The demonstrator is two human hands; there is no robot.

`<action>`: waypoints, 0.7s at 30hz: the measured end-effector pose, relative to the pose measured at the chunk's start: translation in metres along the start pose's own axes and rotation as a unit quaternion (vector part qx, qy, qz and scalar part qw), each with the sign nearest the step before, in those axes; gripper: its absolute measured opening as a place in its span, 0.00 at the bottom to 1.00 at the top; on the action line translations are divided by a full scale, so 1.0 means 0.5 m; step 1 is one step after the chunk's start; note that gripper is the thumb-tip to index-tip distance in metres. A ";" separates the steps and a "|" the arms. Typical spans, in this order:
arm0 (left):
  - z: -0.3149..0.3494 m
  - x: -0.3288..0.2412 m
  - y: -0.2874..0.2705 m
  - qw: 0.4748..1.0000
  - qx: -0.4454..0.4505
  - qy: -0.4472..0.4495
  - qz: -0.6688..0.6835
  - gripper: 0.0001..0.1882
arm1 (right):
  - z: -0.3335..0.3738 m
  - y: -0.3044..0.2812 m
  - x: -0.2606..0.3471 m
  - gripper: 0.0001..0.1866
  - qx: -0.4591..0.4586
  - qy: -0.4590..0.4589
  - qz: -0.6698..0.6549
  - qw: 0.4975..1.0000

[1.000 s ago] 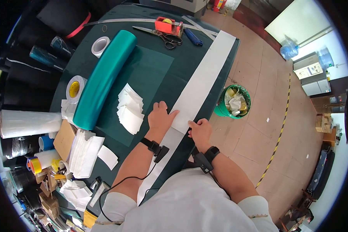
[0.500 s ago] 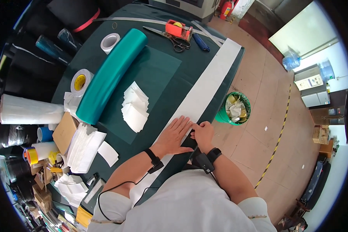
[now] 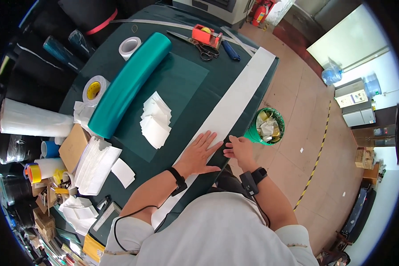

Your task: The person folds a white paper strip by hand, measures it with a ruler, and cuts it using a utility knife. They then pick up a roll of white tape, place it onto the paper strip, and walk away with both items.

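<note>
Left fingers [image 3: 203, 142] (spread) overlie the white strip [image 3: 240, 91]; right fingers [image 3: 230, 150], parted, curl beside it.

On my dark green worktop [image 3: 224, 71], I count one long white paper band [image 3: 237, 97], one glossy green cylindrical film roll [image 3: 131, 84], two white ring-shaped tape rolls [image 3: 103, 85] left of it, one pair of metal scissors [image 3: 186, 38], one red tape dispenser [image 3: 213, 40] and one slim blue tool [image 3: 231, 51]. The overlapping white paper pieces [image 3: 156, 122] I cannot number. I wear two black straps [image 3: 178, 178].
</note>
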State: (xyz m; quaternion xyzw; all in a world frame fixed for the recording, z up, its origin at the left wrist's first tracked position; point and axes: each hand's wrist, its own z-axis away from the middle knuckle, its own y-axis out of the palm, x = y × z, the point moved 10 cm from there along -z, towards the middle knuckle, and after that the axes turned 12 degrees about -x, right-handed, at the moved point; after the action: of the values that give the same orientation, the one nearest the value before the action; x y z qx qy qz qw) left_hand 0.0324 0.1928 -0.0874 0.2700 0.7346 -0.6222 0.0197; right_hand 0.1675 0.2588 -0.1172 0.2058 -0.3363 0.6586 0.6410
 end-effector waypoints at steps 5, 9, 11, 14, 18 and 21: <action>0.001 -0.001 -0.006 1.000 -0.002 0.002 -0.012 0.51 | -0.014 -0.025 0.011 0.13 -0.004 -0.132 0.120 0.984; 0.031 0.019 -0.007 0.999 -0.014 -0.027 -0.020 0.52 | -0.006 0.009 -0.005 0.11 0.029 -0.194 0.158 0.968; 0.033 0.009 -0.014 0.993 -0.093 0.005 0.079 0.51 | -0.014 0.003 -0.008 0.10 0.031 -0.219 0.166 0.961; 0.036 0.009 -0.046 0.984 -0.134 -0.017 0.115 0.46 | -0.009 -0.016 0.002 0.10 0.032 -0.243 0.112 0.963; 0.099 0.012 -0.184 0.950 -0.265 -0.126 0.103 0.37 | -0.004 0.025 0.010 0.08 0.073 -0.251 0.082 0.962; 0.276 0.093 -0.234 0.918 -0.259 -0.299 0.026 0.29 | 0.020 0.056 0.025 0.08 0.098 -0.256 0.076 0.959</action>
State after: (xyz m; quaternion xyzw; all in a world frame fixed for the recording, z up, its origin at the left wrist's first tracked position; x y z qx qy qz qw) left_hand -0.0991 0.0733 -0.0296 0.0762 0.8226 -0.4614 0.3234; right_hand 0.1371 0.2622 -0.1064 0.4032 -0.4374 0.6605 0.4581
